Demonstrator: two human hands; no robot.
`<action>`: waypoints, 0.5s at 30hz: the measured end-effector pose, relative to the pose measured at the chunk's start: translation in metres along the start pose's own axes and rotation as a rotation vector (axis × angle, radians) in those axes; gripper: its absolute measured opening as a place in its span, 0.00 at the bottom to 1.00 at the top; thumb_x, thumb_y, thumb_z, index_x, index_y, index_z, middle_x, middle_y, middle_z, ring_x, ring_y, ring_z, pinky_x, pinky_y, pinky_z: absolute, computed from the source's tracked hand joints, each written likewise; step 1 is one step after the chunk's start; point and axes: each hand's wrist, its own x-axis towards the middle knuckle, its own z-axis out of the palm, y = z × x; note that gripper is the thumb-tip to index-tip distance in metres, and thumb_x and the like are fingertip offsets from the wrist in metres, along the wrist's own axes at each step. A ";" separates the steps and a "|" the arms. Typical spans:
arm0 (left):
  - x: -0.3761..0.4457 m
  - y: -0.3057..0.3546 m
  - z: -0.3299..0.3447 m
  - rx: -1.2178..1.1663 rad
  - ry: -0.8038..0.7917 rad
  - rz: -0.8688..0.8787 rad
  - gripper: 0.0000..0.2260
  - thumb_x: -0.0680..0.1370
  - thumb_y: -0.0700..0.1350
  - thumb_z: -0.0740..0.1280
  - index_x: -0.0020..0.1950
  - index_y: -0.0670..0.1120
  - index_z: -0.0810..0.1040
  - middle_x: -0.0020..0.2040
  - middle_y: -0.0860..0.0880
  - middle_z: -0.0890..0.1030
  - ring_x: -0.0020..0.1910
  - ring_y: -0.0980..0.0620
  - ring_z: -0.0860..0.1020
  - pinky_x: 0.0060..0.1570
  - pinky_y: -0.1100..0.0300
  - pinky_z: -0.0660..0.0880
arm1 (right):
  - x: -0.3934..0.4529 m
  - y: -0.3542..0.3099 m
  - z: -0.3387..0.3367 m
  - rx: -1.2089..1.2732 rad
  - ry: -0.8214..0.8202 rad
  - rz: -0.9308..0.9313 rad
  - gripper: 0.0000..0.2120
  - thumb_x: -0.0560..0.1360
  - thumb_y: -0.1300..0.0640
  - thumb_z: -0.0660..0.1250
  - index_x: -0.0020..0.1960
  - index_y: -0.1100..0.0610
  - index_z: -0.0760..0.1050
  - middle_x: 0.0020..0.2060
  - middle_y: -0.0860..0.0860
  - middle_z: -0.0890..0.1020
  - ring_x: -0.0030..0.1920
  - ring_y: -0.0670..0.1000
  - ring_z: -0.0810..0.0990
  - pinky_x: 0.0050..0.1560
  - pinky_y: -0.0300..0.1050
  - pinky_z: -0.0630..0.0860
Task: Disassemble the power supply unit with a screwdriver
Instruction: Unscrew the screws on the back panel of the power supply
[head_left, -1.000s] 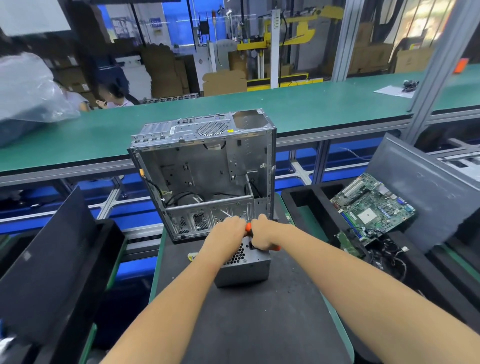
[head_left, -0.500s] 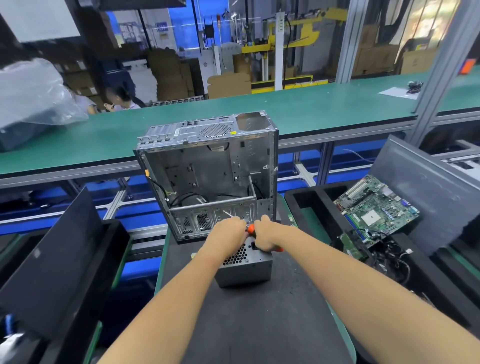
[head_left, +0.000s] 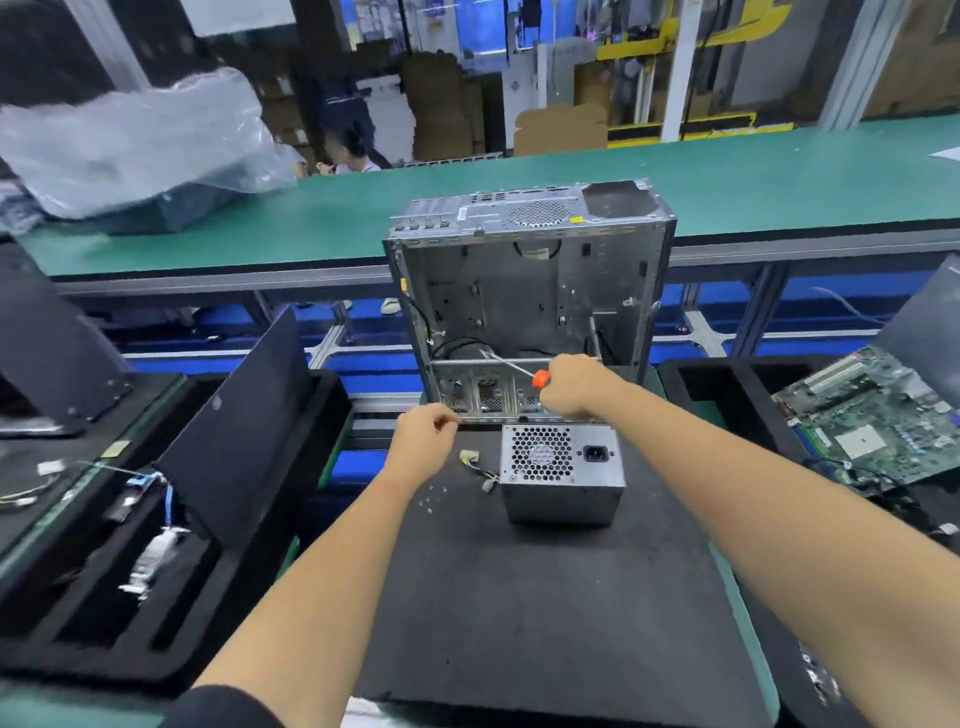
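A matte black foam worktop (head_left: 545, 597) fronts the bare steel case (head_left: 524, 291). Left hand (head_left: 423, 436) pinches something tiny; the boxy perforated power supply unit (head_left: 561, 475) sits centre; right hand (head_left: 574, 387) clasps the orange-handled screwdriver (head_left: 519, 370).

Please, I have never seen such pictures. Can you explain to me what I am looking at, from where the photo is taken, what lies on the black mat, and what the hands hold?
The camera sits on a person's head and looks down at their two bare arms. On the black mat lies a grey power supply unit, with loose cable connectors and small screws beside it. Behind stands an emptied computer case. The right hand grips a screwdriver with an orange handle. The left hand is curled; whether it pinches something is unclear.
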 end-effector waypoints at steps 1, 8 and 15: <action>-0.006 -0.014 -0.004 0.007 0.018 -0.043 0.06 0.77 0.40 0.64 0.46 0.46 0.81 0.40 0.52 0.80 0.42 0.53 0.78 0.44 0.61 0.74 | 0.002 -0.011 0.006 -0.007 -0.028 -0.032 0.13 0.80 0.56 0.59 0.37 0.57 0.67 0.34 0.53 0.74 0.33 0.52 0.73 0.30 0.42 0.67; -0.050 -0.085 -0.004 -0.004 0.022 -0.261 0.10 0.75 0.39 0.66 0.35 0.50 0.74 0.33 0.53 0.78 0.33 0.55 0.76 0.29 0.76 0.67 | 0.012 -0.057 0.045 -0.049 -0.125 -0.159 0.06 0.73 0.59 0.62 0.38 0.58 0.68 0.35 0.53 0.74 0.32 0.51 0.73 0.29 0.41 0.66; -0.056 -0.109 0.029 -0.027 0.023 -0.349 0.04 0.71 0.38 0.66 0.37 0.45 0.76 0.33 0.54 0.76 0.32 0.56 0.73 0.28 0.72 0.67 | 0.028 -0.057 0.051 -0.080 -0.128 -0.190 0.03 0.71 0.61 0.64 0.40 0.60 0.71 0.35 0.55 0.75 0.31 0.52 0.70 0.29 0.41 0.65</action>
